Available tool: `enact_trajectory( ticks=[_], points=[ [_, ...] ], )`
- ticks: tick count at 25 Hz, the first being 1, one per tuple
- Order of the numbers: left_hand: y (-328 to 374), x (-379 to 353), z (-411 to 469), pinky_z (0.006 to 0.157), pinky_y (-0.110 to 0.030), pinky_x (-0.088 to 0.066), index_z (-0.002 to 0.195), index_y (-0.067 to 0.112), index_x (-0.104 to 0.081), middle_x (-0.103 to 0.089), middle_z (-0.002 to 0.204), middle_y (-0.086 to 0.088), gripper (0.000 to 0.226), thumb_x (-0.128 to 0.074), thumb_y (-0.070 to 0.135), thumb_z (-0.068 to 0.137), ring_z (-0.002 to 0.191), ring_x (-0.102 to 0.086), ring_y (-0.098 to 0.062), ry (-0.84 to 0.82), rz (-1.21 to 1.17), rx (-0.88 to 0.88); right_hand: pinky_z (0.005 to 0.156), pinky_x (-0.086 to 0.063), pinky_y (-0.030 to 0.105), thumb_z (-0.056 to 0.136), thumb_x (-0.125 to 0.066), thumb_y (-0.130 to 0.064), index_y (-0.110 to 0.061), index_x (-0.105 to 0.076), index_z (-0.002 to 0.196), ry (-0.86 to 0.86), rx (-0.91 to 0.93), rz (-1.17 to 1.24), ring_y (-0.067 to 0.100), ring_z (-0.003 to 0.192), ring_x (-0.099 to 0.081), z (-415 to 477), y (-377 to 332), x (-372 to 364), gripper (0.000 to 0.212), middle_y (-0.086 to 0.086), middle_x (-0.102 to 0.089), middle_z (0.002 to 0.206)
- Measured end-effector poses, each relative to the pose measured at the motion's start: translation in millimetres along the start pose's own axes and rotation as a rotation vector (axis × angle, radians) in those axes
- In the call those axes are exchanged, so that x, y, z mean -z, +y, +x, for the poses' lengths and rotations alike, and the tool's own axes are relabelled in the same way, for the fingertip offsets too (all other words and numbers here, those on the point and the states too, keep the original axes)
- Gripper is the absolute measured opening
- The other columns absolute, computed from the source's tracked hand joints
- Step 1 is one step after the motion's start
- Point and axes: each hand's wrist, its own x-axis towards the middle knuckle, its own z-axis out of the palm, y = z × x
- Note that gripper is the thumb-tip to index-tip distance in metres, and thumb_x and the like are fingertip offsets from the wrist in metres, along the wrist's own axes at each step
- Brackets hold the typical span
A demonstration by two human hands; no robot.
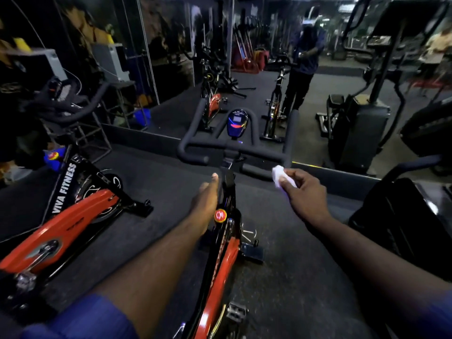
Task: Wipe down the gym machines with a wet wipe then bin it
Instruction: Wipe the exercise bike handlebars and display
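Pinching a crumpled white wipe (281, 177) between thumb and curled fingers, the right hand (304, 192) has its grip closed on it. The wipe sits at the near right end of the handlebar (264, 154) of the bike (230, 260) in front of the person. It is right against the black foam there, though actual contact cannot be told.

The left hand (206, 199) reaches forward with its fingers straight and together, seen edge-on. Its grip is open and holds nothing. It lies just beside the left of the black stem (229, 178), with the fingertips level with the stem's top. Whether it touches the stem cannot be told. A round red knob (220, 215) on the frame is just beside the wrist.

A blue-lit console (236, 123) stands upright in the middle of the handlebar, beyond both hands. The bike's frame is red and black and runs down between the two forearms. A blue sleeve (85, 319) covers the left upper arm.

To the left stands a second bike (80, 214), also red, with "VIVA FITNESS" printed on its black frame. It is well apart from both hands. Both bikes stand on a dark floor (293, 265). Ahead, a mirror (256, 81) shows a standing person at a bike. A dark machine (396, 216) fills the right edge.
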Motion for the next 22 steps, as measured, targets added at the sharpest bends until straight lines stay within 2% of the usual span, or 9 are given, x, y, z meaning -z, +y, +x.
enact_trajectory(
  ticks=[1,3,6,8,13,15,17,20,22],
  points=[
    [4.5,-5.5,26.9,0.083,-0.042,-0.048,0.087,0.022,-0.060,-0.071,0.111,-0.019,0.047,-0.049,0.067,0.098,0.109,-0.065,-0.040,0.057,0.071,-0.019,0.084,-0.041,0.008,0.095,-0.074,-0.029,-0.023,-0.079,0.114,0.024,0.074,-0.061,0.000,0.097,-0.065,25.1,1.2,-14.5,0.021,-0.009,-0.078,0.109],
    [14.0,-16.8,86.0,0.088,-0.037,-0.047,0.108,0.020,-0.064,-0.071,0.117,-0.013,0.031,-0.056,0.049,0.102,0.113,-0.065,-0.035,0.132,0.297,-0.099,0.084,-0.038,0.001,0.096,-0.072,-0.022,-0.019,-0.076,0.118,-0.013,0.174,-0.184,0.002,0.098,-0.066,80.6,16.4,-54.7,0.023,-0.002,-0.078,0.113],
    [19.3,-36.2,157.7,0.097,-0.032,-0.044,0.132,0.013,-0.061,-0.067,0.129,-0.010,0.039,-0.065,0.034,0.099,0.122,-0.061,-0.030,0.068,0.469,-0.241,0.099,-0.052,0.030,0.101,-0.061,-0.038,-0.024,-0.061,0.139,-0.392,0.362,-0.453,0.020,0.117,-0.067,119.8,48.4,-103.7,0.040,-0.001,-0.070,0.132],
    [23.3,-54.3,193.3,0.100,-0.032,-0.043,0.139,0.012,-0.058,-0.065,0.134,-0.011,0.049,-0.069,0.032,0.096,0.126,-0.059,-0.030,0.013,0.506,-0.224,0.092,-0.055,0.040,0.103,-0.057,-0.044,-0.024,-0.055,0.147,-0.423,0.449,-0.531,0.022,0.117,-0.064,126.8,61.5,-123.4,0.048,0.000,-0.068,0.134],
    [29.6,-88.3,246.2,0.068,-0.025,-0.050,0.111,0.018,-0.069,-0.076,0.104,-0.003,0.052,-0.079,0.043,0.067,0.085,-0.070,-0.020,-0.099,0.547,0.071,0.072,-0.050,0.043,0.106,-0.040,-0.054,-0.024,-0.063,0.123,-0.263,0.435,-0.696,0.027,0.086,-0.066,128.7,45.5,-143.6,0.041,-0.001,-0.069,0.097],
    [29.5,-92.3,258.9,0.059,-0.025,-0.058,0.105,0.015,-0.064,-0.075,0.092,-0.002,0.067,-0.087,0.047,0.050,0.071,-0.072,-0.016,-0.109,0.569,0.136,0.080,-0.048,0.043,0.108,-0.034,-0.051,-0.027,-0.059,0.127,-0.306,0.443,-0.768,0.022,0.091,-0.064,128.8,47.5,-129.3,0.040,-0.006,-0.066,0.101],
    [30.6,-94.9,262.7,0.046,-0.019,-0.049,0.103,0.017,-0.056,-0.068,0.082,0.002,0.061,-0.093,0.035,0.059,0.058,-0.064,-0.008,-0.062,0.515,0.145,0.093,-0.044,0.039,0.109,-0.034,-0.048,-0.030,-0.055,0.136,-0.359,0.433,-0.749,0.016,0.100,-0.063,124.6,57.5,-101.3,0.039,-0.010,-0.066,0.110],
    [29.1,-94.9,259.0,0.055,-0.023,-0.051,0.104,0.019,-0.061,-0.071,0.090,0.002,0.054,-0.090,0.030,0.060,0.066,-0.065,-0.009,-0.027,0.497,0.124,0.105,-0.040,0.038,0.108,-0.037,-0.048,-0.028,-0.051,0.144,-0.448,0.382,-0.712,0.014,0.111,-0.061,124.2,63.2,-82.9,0.043,-0.009,-0.065,0.124],
    [28.6,-95.0,259.7,0.059,-0.028,-0.058,0.100,0.020,-0.066,-0.076,0.089,0.002,0.055,-0.086,0.036,0.052,0.069,-0.070,-0.012,-0.038,0.496,0.122,0.099,-0.044,0.040,0.108,-0.036,-0.050,-0.024,-0.050,0.143,-0.573,0.352,-0.658,0.019,0.110,-0.060,138.7,50.7,-103.0,0.046,-0.003,-0.063,0.126]
  ],
)
